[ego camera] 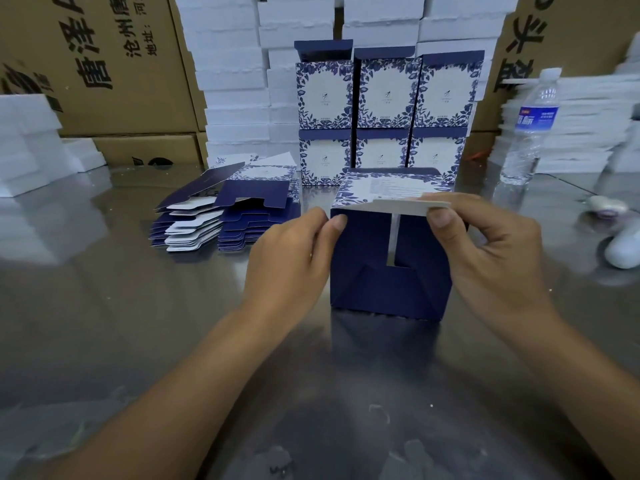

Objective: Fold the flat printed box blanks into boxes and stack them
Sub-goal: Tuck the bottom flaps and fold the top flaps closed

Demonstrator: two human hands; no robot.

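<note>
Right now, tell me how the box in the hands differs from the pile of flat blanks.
The box is opened up into a hollow shape; the flat blanks lie collapsed. The box stands alone, pinched by the left hand and right hand; the flat blanks sit stacked and untouched, further left. Both show navy card and blue floral print.

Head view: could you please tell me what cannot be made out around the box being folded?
All in the head view.
Box: its inside and far side, hidden by its own navy walls.
Its right edge: covered by the right hand.
Print on its top panel: too small to read.
Finished boxes: lower middle one partly hidden behind the held box.
White object at right: blurred, cut off by the frame edge.
</note>
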